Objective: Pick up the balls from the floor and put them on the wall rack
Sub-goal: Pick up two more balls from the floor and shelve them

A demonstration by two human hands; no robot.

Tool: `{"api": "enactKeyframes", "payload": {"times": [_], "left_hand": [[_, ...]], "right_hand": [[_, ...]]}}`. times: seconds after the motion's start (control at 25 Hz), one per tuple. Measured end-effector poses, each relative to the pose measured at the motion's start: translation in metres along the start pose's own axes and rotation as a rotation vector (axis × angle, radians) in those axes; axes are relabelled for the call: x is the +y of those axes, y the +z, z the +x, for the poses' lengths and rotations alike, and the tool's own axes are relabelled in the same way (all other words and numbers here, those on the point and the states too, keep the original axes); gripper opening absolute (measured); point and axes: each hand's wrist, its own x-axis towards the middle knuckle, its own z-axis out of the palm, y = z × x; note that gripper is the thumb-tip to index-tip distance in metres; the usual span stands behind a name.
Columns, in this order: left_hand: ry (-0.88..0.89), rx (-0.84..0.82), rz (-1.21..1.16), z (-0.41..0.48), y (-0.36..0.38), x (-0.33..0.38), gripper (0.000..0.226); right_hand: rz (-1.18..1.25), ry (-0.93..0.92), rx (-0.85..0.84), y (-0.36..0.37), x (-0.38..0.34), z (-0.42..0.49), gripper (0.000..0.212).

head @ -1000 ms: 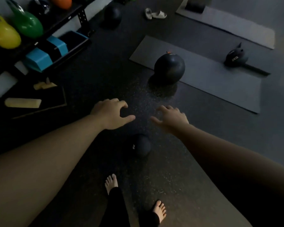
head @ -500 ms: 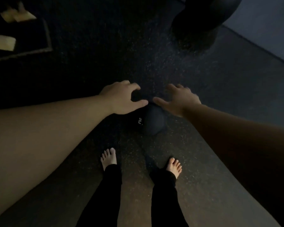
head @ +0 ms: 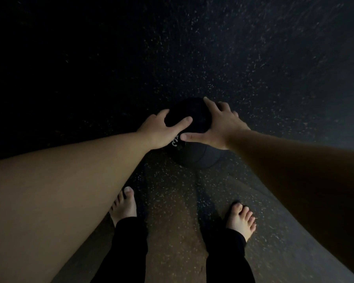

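Dark speckled rubber floor fills the view, and the black ball sits on it just ahead of the bare feet. Round, matte, seamed; no long axis. Left hand and right hand spread wide, cupping opposite sides, equally near.

Dark rubber floor, pale speckles throughout, fills frame; darkest toward 10 o'clock, greyer toward 2 o'clock. Two bare feet flat on floor: left foot at 7 o'clock, right foot at 5 o'clock, apart, toes toward 12 o'clock. Black trouser legs cover both ankles.
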Motion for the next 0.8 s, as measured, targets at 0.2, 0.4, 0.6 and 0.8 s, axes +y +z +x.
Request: {"api": "enactKeyframes", "payload": {"times": [0.2,0.4,0.6,0.8], "left_hand": [[-0.196,-0.044,-0.47,0.016,0.024,0.001,0.145],[-0.228,0.014,-0.643,0.019,0.029,0.003,0.133],[-0.11,0.146,-0.738,-0.007,0.003,0.003,0.118],[-0.054,0.314,-0.713,-0.074,-0.099,0.02,0.126]], "right_hand": [[0.166,-0.001,-0.012,0.003,0.01,0.022,0.156],[0.221,-0.006,0.097,0.011,0.004,0.019,0.141],[0.285,-0.091,0.151,-0.008,-0.019,-0.003,0.137],[0.282,-0.23,0.209,-0.087,-0.1,-0.047,0.136]]}}
